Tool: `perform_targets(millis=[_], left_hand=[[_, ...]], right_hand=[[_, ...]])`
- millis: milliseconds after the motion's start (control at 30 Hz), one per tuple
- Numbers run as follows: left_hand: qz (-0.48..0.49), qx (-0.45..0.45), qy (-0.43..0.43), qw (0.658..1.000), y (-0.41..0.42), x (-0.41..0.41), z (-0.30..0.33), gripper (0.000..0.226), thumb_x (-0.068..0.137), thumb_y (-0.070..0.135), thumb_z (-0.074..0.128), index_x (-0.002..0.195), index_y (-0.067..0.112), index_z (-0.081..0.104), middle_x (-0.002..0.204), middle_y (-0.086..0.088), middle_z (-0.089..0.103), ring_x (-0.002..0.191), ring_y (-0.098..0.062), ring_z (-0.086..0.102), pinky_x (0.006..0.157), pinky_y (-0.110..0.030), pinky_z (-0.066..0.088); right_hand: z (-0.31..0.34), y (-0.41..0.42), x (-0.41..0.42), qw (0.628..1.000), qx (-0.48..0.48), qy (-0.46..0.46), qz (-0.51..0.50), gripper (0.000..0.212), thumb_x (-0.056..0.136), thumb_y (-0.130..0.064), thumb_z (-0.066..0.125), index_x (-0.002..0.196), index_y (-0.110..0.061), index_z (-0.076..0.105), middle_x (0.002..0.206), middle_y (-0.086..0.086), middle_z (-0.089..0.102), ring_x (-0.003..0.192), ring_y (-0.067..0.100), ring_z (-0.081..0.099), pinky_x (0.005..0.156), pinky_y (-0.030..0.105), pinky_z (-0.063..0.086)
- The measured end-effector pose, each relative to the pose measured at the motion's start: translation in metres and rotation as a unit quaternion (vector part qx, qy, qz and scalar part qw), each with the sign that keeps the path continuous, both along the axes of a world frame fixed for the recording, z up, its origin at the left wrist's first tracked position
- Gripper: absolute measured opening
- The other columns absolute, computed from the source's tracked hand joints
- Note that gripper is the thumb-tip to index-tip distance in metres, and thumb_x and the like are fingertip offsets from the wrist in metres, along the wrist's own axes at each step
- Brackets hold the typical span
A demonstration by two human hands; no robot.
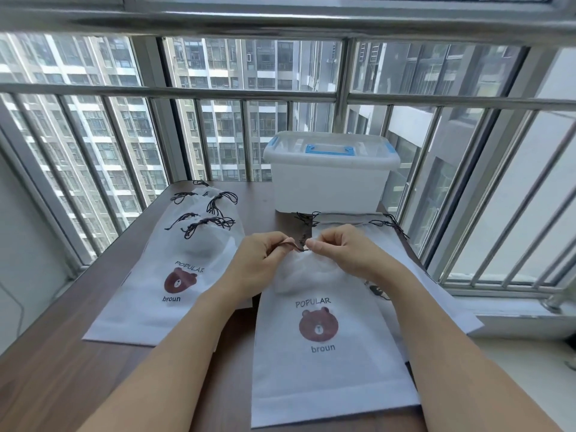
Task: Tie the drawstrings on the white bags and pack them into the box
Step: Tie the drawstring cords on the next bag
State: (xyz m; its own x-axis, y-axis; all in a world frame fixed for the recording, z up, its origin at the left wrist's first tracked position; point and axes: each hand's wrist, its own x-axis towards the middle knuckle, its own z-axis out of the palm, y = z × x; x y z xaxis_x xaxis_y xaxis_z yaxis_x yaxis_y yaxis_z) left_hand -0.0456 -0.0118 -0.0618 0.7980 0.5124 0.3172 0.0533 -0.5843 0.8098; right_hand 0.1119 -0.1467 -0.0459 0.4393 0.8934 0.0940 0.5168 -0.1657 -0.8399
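From the head camera, the left hand (258, 260) and right hand (339, 252) meet over the gathered mouth of a white fabric drawstring bag printed with a brown bear (327, 353), lying flat on the dark wooden table (56, 369). Both hands' fingers pinch its thin black drawstring (300, 248) between them. Beyond the fingers stands a translucent white plastic box with blue latches (330, 176), lid on. To their left lies a pile of tied white bags (174, 260); behind the right hand, more white bags (367, 224).
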Motion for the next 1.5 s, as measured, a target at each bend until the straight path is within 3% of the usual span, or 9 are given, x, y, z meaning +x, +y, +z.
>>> perform_targets(millis=[167,300,433,633,733,1167,1300,1400,1500], left_hand=[[-0.007,-0.02,0.03,0.999,-0.002,-0.002,0.002,0.019,0.085,0.03,0.06,0.074,0.017,0.069,0.07,-0.008,0.066,0.064,-0.009,0.052,0.062,-0.029,0.043],[-0.009,0.021,0.021,1.0,-0.005,-0.003,0.001,0.034,0.095,0.032,0.064,0.068,0.014,0.054,0.055,0.01,0.042,0.053,-0.008,0.036,0.052,-0.022,0.032],[-0.004,-0.01,0.015,1.0,-0.006,0.001,-0.001,0.043,0.101,0.03,0.055,0.063,0.017,0.039,0.058,0.009,0.032,0.054,-0.009,0.029,0.053,-0.027,0.026],[-0.108,-0.22,-0.009,0.969,-0.011,-0.006,0.017,0.036,0.102,0.033,0.05,0.079,0.016,0.072,0.096,-0.02,0.067,0.082,-0.002,0.061,0.09,-0.015,0.042],[-0.117,-0.25,-0.015,0.961,-0.012,-0.007,0.019,0.039,0.1,0.037,0.049,0.076,0.016,0.071,0.092,-0.007,0.072,0.094,-0.009,0.065,0.098,-0.022,0.045],[-0.076,-0.305,-0.037,0.949,-0.011,-0.002,0.013,0.029,0.104,0.019,0.047,0.094,0.007,0.072,0.082,-0.001,0.072,0.08,-0.005,0.065,0.079,-0.013,0.05],[-0.045,-0.33,-0.045,0.942,-0.013,-0.001,0.014,0.026,0.101,0.023,0.054,0.088,0.009,0.072,0.074,-0.001,0.068,0.064,-0.004,0.061,0.063,-0.012,0.05],[-0.051,-0.324,-0.037,0.944,-0.015,-0.001,0.014,0.029,0.103,0.022,0.05,0.089,0.008,0.071,0.071,0.0,0.066,0.06,-0.003,0.06,0.062,-0.011,0.049],[-0.074,-0.301,-0.028,0.95,-0.016,-0.001,0.013,0.035,0.105,0.021,0.046,0.084,0.015,0.073,0.073,0.0,0.068,0.07,-0.007,0.061,0.07,-0.012,0.049]], right_hand=[[-0.001,0.003,-0.004,1.0,-0.022,0.015,0.001,0.043,0.101,-0.028,0.06,0.059,-0.021,0.051,0.052,-0.012,0.041,0.046,0.006,0.029,0.044,0.018,0.023],[-0.001,0.002,-0.005,0.998,-0.051,0.031,0.013,0.04,0.102,-0.032,0.058,0.072,-0.006,0.062,0.068,0.004,0.044,0.059,0.017,0.032,0.048,0.026,0.022],[0.004,-0.004,-0.006,0.998,-0.055,0.031,0.03,0.048,0.101,-0.031,0.06,0.055,-0.022,0.046,0.056,-0.008,0.033,0.05,0.009,0.023,0.046,0.022,0.019],[0.007,-0.006,-0.006,0.995,-0.056,0.027,0.074,0.047,0.095,-0.043,0.065,0.057,-0.022,0.046,0.062,-0.003,0.033,0.062,0.02,0.026,0.059,0.03,0.019],[0.006,-0.006,-0.007,0.997,-0.049,0.01,0.066,0.051,0.092,-0.052,0.067,0.055,-0.024,0.045,0.061,-0.006,0.031,0.06,0.015,0.025,0.057,0.029,0.021],[0.0,0.003,-0.002,0.998,-0.024,-0.059,0.018,0.029,0.101,-0.028,0.058,0.083,-0.007,0.068,0.065,-0.003,0.04,0.058,0.011,0.033,0.058,0.031,0.028],[0.003,-0.001,0.001,0.999,-0.034,-0.014,-0.006,0.034,0.101,-0.029,0.057,0.07,-0.016,0.061,0.058,-0.006,0.037,0.052,0.011,0.03,0.054,0.028,0.026],[0.002,0.0,-0.005,0.999,-0.043,-0.002,0.031,0.038,0.094,-0.045,0.059,0.074,-0.014,0.066,0.063,0.004,0.049,0.062,0.014,0.039,0.061,0.032,0.03],[0.0,0.005,-0.013,0.997,-0.062,0.003,0.038,0.068,0.081,-0.078,0.056,0.093,-0.014,0.074,0.087,0.022,0.067,0.084,0.013,0.054,0.071,0.046,0.045]])
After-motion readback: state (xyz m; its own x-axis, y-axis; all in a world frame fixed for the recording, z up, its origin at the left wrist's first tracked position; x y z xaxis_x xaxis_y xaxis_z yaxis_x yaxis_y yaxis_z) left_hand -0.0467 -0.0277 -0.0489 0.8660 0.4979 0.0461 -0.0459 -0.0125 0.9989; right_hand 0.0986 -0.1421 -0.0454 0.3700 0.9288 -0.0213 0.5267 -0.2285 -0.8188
